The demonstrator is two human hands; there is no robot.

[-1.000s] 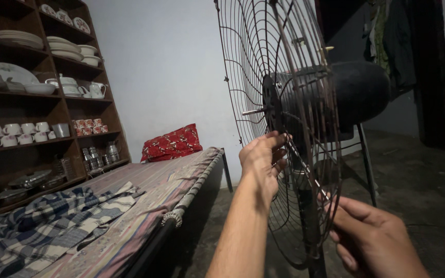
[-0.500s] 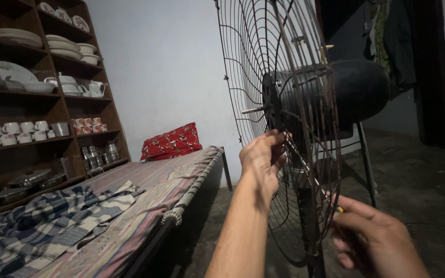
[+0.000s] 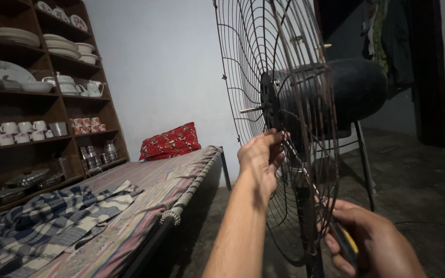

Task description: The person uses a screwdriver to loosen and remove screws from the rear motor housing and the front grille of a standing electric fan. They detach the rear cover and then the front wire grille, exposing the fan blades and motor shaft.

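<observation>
My left hand (image 3: pixel 257 157) is up at the fan guard (image 3: pixel 263 77), fingers (image 3: pixel 274 140) curled together and pinched on the wires just below the hub. My right hand (image 3: pixel 374 242) sits low at the guard's bottom rim, fingers closed around a dark tool with a yellow handle (image 3: pixel 350 241); its tip is hidden behind the wires.

The guard is a rusty round wire cage, tilted edge-on to me, mounted on the fan. A bare shaft (image 3: pixel 252 109) sticks out of the hub toward the left. Behind it is the black motor housing (image 3: pixel 359 87), carried on a thin metal stand (image 3: pixel 364 154).

The floor (image 3: pixel 418 175) is bare, dark, rough concrete. The wall (image 3: pixel 171 72) is plain pale plaster. To the left is a cot (image 3: pixel 145 206) with a striped cover, a checked cloth (image 3: pixel 47 221) lying on it, and a red patterned pillow (image 3: pixel 171 143) at its far end against the wall. A dark wooden shelf unit (image 3: pixel 63 108) holds plates, cups, jugs and steel ware. Clothes (image 3: pixel 387 36) hang at upper right.
</observation>
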